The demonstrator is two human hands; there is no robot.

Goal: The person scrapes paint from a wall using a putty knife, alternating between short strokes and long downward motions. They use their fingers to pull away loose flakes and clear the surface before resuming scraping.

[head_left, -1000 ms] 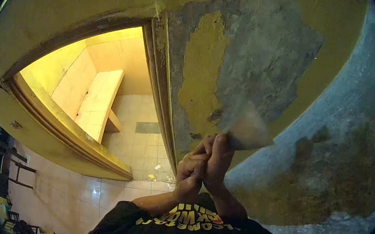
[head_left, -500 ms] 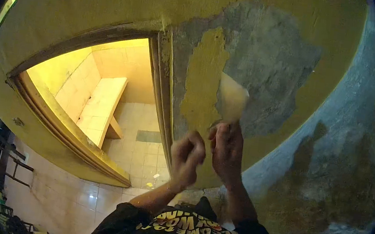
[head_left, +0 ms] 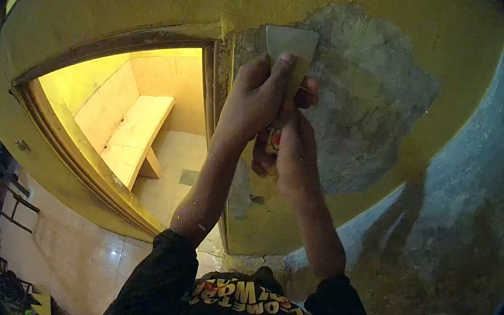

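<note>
A paint scraper (head_left: 293, 41) points upward against the wall, its wide metal blade above my hands. My left hand (head_left: 254, 98) is closed around the base of the blade, with the thumb laid along its face. Below it, my right hand (head_left: 295, 147) wraps round the handle, which has a red mark. The blade's edge meets the boundary of a grey bare patch (head_left: 364, 96) in the yellow paint. Both hands cover much of the wall just behind them.
Left of my arms, a wooden door frame (head_left: 212, 88) borders a lit tiled room with a bench (head_left: 133, 134). A grey-blue stained wall (head_left: 455, 230) stands on the right. Pale floor tiles (head_left: 67, 248) and a dark metal rack (head_left: 16, 211) lie at lower left.
Both hands have moved up the wall with the scraper. My left hand, earlier off the tool and lower down, now grips it near the blade. The blade has shifted up and left.
</note>
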